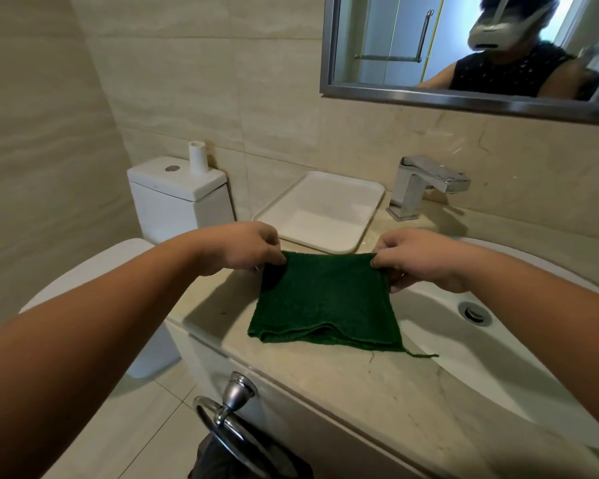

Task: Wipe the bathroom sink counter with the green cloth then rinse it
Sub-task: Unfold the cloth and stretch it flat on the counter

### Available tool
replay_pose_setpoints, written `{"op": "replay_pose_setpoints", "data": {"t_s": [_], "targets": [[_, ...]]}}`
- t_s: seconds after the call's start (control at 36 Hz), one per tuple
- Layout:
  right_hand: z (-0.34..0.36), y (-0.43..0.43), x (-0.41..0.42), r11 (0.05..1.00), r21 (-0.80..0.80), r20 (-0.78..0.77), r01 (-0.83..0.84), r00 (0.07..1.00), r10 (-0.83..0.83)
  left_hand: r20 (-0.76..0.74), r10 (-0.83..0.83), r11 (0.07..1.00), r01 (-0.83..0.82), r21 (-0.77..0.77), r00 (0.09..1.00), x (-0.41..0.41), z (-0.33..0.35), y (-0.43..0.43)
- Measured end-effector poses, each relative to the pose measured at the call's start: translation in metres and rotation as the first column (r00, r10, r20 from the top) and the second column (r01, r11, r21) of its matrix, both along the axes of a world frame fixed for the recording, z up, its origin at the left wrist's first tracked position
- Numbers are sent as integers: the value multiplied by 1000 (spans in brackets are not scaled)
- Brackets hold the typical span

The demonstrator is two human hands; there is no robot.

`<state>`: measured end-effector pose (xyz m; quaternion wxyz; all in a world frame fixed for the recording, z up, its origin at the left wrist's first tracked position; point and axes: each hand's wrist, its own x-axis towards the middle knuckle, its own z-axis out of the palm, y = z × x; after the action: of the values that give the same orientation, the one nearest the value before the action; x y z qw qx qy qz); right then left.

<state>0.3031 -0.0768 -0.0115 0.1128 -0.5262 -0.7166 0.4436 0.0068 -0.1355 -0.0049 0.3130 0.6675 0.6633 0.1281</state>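
A dark green cloth, folded double, hangs from both hands over the beige stone counter, and its lower edge rests on the counter beside the basin. My left hand pinches the cloth's upper left corner. My right hand pinches the upper right corner, over the rim of the white sink. A loose thread trails from the cloth's lower right corner. The chrome faucet stands behind the sink, and no water runs from it.
A white rectangular tray sits on the counter's back left. A toilet with a paper roll on its tank stands left of the counter. A chrome towel ring hangs on the cabinet front. A mirror is above.
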Motion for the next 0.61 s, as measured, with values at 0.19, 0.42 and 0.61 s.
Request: {"op": "replay_pose_setpoints", "data": {"t_s": [0.19,0.42,0.61], "targets": [[28,-5,-13,988,-3,-233,154,961,-150,411,158,987,-157,-37,898,12,26,-3],[68,-35,-56,959,237,-383,156,922,-56,692,85,989,-148,31,717,56,53,-6],[84,-45,-62,986,153,-498,59,867,26,729,-50,993,-43,108,683,53,58,-2]]}}
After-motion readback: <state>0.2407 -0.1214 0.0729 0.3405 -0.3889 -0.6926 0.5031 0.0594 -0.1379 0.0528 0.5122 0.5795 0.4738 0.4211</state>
